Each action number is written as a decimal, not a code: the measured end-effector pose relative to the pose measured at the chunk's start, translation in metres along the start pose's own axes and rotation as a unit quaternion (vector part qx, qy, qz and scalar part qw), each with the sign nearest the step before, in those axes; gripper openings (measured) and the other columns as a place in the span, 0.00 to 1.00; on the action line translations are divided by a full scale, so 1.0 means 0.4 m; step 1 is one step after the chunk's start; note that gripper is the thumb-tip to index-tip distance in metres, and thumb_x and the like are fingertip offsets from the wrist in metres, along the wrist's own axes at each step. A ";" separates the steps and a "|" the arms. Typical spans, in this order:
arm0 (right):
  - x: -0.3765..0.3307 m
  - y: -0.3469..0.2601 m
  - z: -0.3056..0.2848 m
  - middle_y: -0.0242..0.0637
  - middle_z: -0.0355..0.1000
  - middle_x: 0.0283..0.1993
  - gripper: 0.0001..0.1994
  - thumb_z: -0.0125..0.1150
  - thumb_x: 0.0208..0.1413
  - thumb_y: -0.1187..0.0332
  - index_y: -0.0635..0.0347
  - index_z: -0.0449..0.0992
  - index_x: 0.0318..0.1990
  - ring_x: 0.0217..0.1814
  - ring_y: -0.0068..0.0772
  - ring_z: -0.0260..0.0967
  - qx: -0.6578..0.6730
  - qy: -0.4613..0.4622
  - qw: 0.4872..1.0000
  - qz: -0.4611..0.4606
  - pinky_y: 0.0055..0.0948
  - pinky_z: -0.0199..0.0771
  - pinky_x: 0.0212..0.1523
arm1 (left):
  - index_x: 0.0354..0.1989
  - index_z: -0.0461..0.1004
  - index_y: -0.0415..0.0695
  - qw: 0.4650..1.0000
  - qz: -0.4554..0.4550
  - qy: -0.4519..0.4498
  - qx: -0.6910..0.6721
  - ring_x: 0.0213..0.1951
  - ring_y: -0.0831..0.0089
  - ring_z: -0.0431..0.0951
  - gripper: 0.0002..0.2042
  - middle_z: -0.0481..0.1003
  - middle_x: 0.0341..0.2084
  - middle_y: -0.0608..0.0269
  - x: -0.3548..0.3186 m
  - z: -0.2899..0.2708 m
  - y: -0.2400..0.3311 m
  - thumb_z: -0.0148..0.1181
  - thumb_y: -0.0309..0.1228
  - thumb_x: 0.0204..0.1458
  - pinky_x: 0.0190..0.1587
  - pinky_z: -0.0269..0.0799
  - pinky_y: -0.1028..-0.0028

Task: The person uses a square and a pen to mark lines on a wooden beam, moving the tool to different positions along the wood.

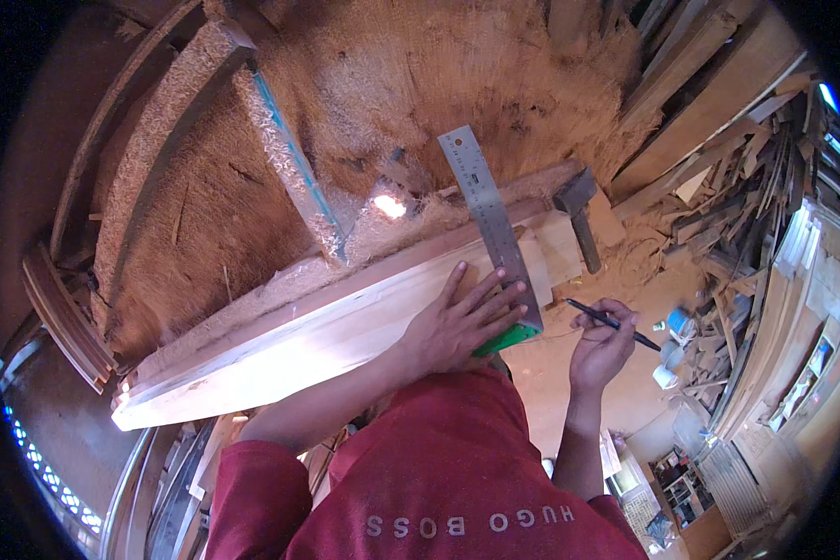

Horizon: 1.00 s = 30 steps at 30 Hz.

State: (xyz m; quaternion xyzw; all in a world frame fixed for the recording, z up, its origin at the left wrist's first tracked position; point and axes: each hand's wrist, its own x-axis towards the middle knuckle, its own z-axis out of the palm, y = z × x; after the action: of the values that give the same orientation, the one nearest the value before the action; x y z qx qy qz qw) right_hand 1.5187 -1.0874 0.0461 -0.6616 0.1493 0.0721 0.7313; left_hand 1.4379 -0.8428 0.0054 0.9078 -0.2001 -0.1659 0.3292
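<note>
A long pale wooden plank (289,336) lies across the middle of the view. A metal try square (483,196) with a green stock rests across its right end. My left hand (457,322) lies flat on the plank with fingers spread, pressing against the square's blade and green stock. My right hand (602,345) hovers just off the plank's right end, gripping a dark pencil (611,322) that points toward the square.
A hammer (581,210) lies beyond the plank's right end. Sawdust and shavings (364,84) cover the bench behind. Stacked timber offcuts (719,140) fill the right side. Small white cups (667,369) sit on the floor at right.
</note>
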 end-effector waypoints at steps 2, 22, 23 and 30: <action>-0.013 0.015 0.052 0.45 0.73 0.46 0.19 0.45 0.73 0.57 0.67 0.74 0.48 0.42 0.39 0.76 -0.045 -0.008 0.999 -0.006 0.41 0.79 0.44 | 0.77 0.54 0.64 1.000 -0.004 0.013 -0.021 0.78 0.58 0.47 0.48 0.48 0.79 0.69 0.002 0.013 -0.005 0.64 0.62 0.46 0.74 0.35 0.34; 0.042 0.048 0.141 0.50 0.71 0.50 0.07 0.58 0.60 0.82 0.70 0.75 0.46 0.47 0.45 0.80 -0.216 -0.115 0.961 -0.132 0.37 0.86 0.49 | 0.76 0.55 0.70 0.999 -0.024 0.023 0.036 0.78 0.57 0.48 0.45 0.52 0.77 0.68 0.038 0.030 0.011 0.62 0.64 0.48 0.72 0.31 0.28; 0.042 0.048 0.141 0.50 0.71 0.50 0.07 0.58 0.60 0.82 0.70 0.75 0.46 0.47 0.45 0.81 -0.221 -0.120 0.959 -0.130 0.37 0.87 0.48 | 0.76 0.55 0.71 0.999 -0.029 0.018 0.039 0.78 0.57 0.49 0.45 0.52 0.77 0.68 0.039 0.030 0.012 0.62 0.65 0.47 0.71 0.31 0.27; 0.051 0.060 0.136 0.51 0.72 0.49 0.07 0.60 0.60 0.82 0.70 0.75 0.45 0.47 0.45 0.81 -0.232 -0.130 0.954 -0.138 0.37 0.87 0.47 | 0.77 0.53 0.72 0.999 -0.034 -0.004 0.039 0.78 0.56 0.49 0.48 0.51 0.78 0.69 0.036 0.025 0.013 0.62 0.66 0.44 0.70 0.34 0.25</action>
State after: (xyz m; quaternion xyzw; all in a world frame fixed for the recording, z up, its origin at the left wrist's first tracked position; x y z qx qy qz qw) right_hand 1.5374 -1.0326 0.0212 -0.8121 -0.0605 0.0889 0.5735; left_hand 1.4446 -0.8584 -0.0010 0.9255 -0.1769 -0.1724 0.2873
